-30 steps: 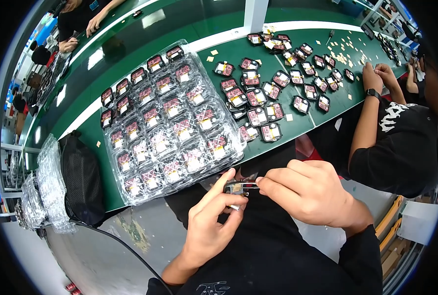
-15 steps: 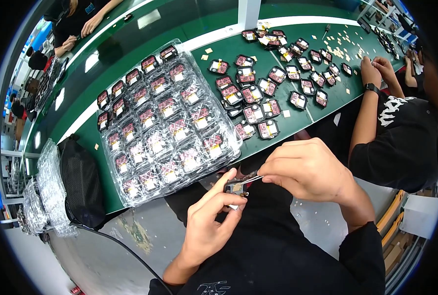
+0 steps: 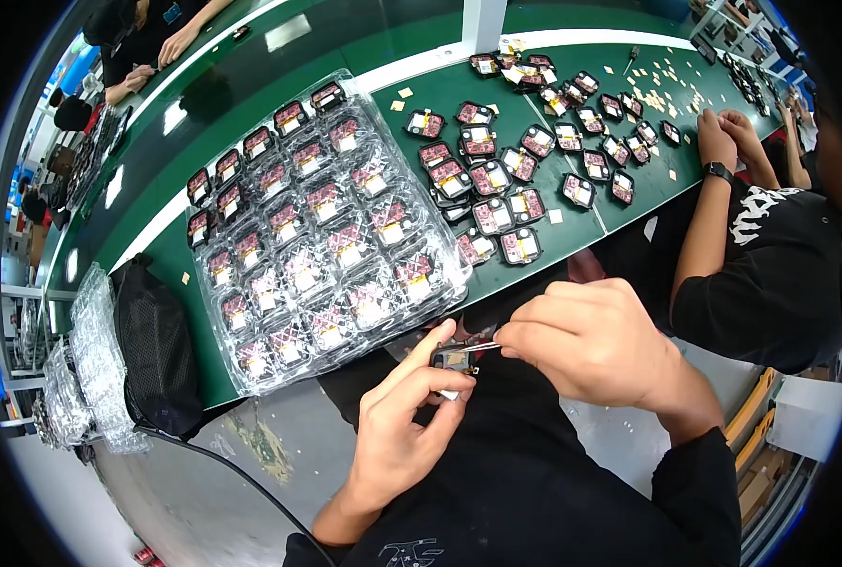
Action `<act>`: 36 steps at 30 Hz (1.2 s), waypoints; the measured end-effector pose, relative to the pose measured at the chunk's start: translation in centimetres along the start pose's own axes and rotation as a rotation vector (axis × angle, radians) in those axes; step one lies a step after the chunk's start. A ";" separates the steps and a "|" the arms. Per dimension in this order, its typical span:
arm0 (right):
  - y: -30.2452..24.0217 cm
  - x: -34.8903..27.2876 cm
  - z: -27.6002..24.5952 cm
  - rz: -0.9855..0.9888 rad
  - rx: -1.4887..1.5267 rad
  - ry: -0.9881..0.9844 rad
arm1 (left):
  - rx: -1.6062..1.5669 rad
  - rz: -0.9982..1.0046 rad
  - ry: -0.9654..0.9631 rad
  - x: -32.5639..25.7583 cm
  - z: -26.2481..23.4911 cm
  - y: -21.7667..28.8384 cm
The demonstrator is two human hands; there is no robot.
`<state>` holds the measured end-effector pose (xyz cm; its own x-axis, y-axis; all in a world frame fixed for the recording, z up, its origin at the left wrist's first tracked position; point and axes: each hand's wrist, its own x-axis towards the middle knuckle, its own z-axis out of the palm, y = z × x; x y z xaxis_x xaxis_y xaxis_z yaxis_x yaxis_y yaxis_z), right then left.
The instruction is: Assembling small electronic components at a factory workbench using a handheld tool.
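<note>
My left hand (image 3: 407,416) is closed around a small black electronic module (image 3: 456,361), held up in front of my body, off the table's front edge. A tan patch shows on the module's face, and a bit of white peeks out under my fingers. In my right hand (image 3: 596,340) I grip metal tweezers (image 3: 477,347), their tips over the top of the module. Whether the tips pinch anything is too small to tell. Beyond my hands lies a clear plastic tray (image 3: 451,283), its pockets filled with black-cased modules bearing red circuit boards.
Loose modules (image 3: 494,215) cover the green table (image 3: 572,231) right of the tray, with small tan squares (image 3: 556,216) scattered among them. A black mesh bag (image 3: 161,350) and bubble wrap (image 3: 99,354) stand at left. A co-worker (image 3: 761,255) sits close on my right; another works across the table.
My right hand has dropped slightly, and the tweezers now lie flatter over the module. My left hand keeps its hold in about the same place.
</note>
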<state>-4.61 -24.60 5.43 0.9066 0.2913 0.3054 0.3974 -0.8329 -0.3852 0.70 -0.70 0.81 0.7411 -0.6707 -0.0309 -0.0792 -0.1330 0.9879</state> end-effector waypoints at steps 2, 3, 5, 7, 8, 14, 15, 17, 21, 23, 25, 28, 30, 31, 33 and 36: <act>0.9 0.0 0.1 0.028 0.093 -0.029 | -0.009 0.008 -0.027 -0.1 -0.1 -0.1; 1.0 -0.1 0.1 0.028 0.093 -0.029 | -0.019 0.006 -0.038 -0.1 -0.1 -0.2; 0.9 -0.2 0.2 -0.004 0.040 -0.017 | -0.030 0.002 -0.047 -0.1 -0.2 -0.2; 1.1 -0.1 0.1 -0.035 0.042 -0.004 | -0.087 -0.033 -0.057 -0.2 -0.3 0.0; 1.2 0.0 0.0 -0.064 0.043 0.011 | -0.086 -0.034 -0.057 -0.2 -0.3 0.1; 1.9 0.1 0.0 -0.158 0.039 0.049 | -0.183 -0.083 -0.082 -0.2 -0.4 0.3; 1.8 0.1 0.0 -0.157 0.040 0.049 | -0.183 -0.092 -0.084 -0.2 -0.4 0.3; 1.5 0.0 0.0 -0.193 -0.048 0.074 | -0.182 -0.103 -0.085 -0.2 -0.4 0.2; -1.1 -0.3 0.3 -0.237 -0.336 0.102 | -0.131 -0.044 -0.013 -0.2 -0.4 -0.3; -1.7 -0.3 -0.2 -0.262 -0.331 0.105 | -0.116 -0.054 -0.006 -0.1 -0.4 -0.2; -1.5 -0.1 -0.5 -0.281 -0.304 0.106 | -0.048 -0.030 -0.005 -0.2 -0.5 0.0; -1.2 0.4 -0.9 -0.276 -0.273 0.104 | 0.043 0.008 -0.108 0.1 -0.8 0.6; -1.2 0.7 -1.0 -0.262 -0.268 -0.017 | 0.099 0.016 -0.127 0.1 -0.9 0.9; -1.2 0.7 -0.9 -0.247 -0.283 -0.031 | 0.155 0.025 -0.138 0.1 -1.0 1.1; -0.9 1.2 -1.5 -0.244 -0.248 -0.116 | 0.175 0.019 -0.166 0.3 -1.0 1.2; -0.9 2.0 -1.9 -0.251 -0.246 -0.185 | 0.196 0.013 -0.189 0.4 -1.0 1.6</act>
<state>-3.44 -24.20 8.02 0.8047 0.5614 0.1931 0.5845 -0.8062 -0.0916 1.55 -0.47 2.58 0.6029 -0.7952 -0.0646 -0.2291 -0.2501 0.9407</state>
